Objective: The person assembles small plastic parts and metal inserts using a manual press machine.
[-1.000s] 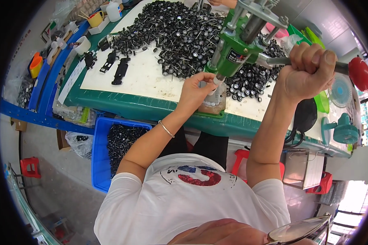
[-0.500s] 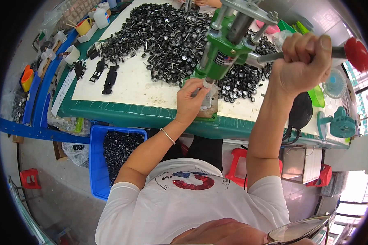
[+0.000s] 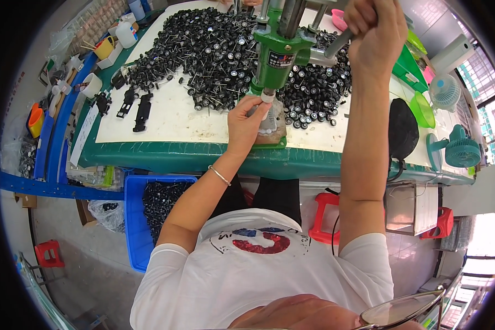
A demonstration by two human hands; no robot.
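Observation:
A green hand press stands at the table's front edge, its metal ram pointing down at a small base plate. My right hand is wrapped round the press's lever, raised at the upper right. Just under the ram, my left hand has thumb and fingers pinched together beside a whitish collar at the ram's lower end. Whatever small piece those fingers hold is hidden. Behind the press spreads a big heap of small black toy wheels, many with thin metal axles.
Black toy-car chassis lie left on the white tabletop. A blue bin of small dark parts stands below the table. To the right are a black bag, a teal fan and a red stool. Another person's hands show at the far edge.
My right hand has swung the lever higher, and its red knob has gone from sight. My left hand stays pinched under the ram. The whole view has shifted slightly.

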